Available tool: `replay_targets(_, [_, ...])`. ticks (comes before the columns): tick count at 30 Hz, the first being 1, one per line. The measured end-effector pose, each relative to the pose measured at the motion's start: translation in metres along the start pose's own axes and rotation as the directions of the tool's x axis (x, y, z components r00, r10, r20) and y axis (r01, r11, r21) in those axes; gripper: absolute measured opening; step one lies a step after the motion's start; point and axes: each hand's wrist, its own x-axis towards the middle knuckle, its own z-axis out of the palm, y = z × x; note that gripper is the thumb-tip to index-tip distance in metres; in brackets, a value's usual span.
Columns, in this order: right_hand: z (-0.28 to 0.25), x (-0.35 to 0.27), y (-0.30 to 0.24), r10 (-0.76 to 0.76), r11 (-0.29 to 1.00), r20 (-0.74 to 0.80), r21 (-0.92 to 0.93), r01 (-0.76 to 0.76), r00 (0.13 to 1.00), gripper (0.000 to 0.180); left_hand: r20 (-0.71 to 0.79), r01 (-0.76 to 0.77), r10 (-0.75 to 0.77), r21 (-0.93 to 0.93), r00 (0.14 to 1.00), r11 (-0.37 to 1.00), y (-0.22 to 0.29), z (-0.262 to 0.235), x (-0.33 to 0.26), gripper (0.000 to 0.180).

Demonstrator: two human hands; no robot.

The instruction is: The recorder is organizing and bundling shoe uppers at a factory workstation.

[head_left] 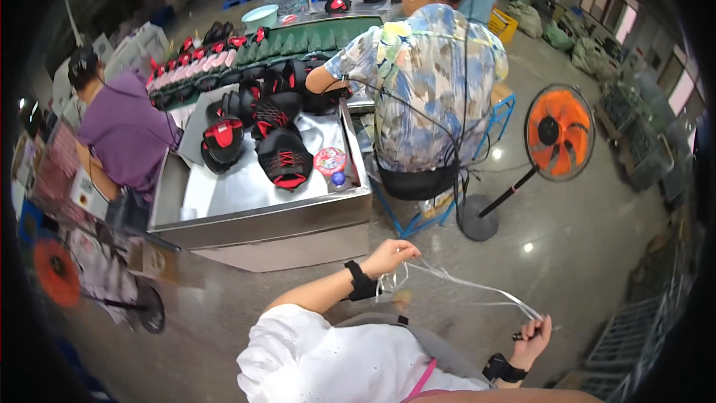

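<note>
Several thin white cords [477,283] run loosely between my two hands, sagging a little above the floor. My left hand [391,256] is closed in a pinch on one end, and loose loops of the cord dangle beneath it by the wrist. Lower and to the right, my right hand [534,339] is closed around the other end. Something small and dark shows at its fingers, too small to name. Black bands [361,280] are strapped round both wrists.
Ahead stands a metal table [261,213] with black and red shoes [285,160] on it. A person in a patterned shirt [429,97] sits beside it; another in purple [127,123] works at left. An orange standing fan [559,132] is at right, crates [634,328] lower right.
</note>
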Motion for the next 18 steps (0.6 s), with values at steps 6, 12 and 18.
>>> replay_targets(6, [0.020,0.100,-0.076,-0.277,0.128,0.274,-0.939,0.318,0.921,0.020,0.193,-0.250,0.232,0.073,0.953,0.966,0.030,0.059,0.078,0.026])
replay_targets(12, [0.128,0.116,-0.052,0.740,0.371,0.269,-0.928,-0.039,0.617,0.011,0.501,-0.485,0.386,0.081,0.775,0.871,0.085,0.159,0.129,0.042])
replay_targets(18, [0.076,0.179,-0.094,0.323,0.808,0.167,-0.562,-0.179,0.931,0.013,0.843,-0.176,0.116,-0.026,0.525,0.984,0.094,0.223,0.186,0.030])
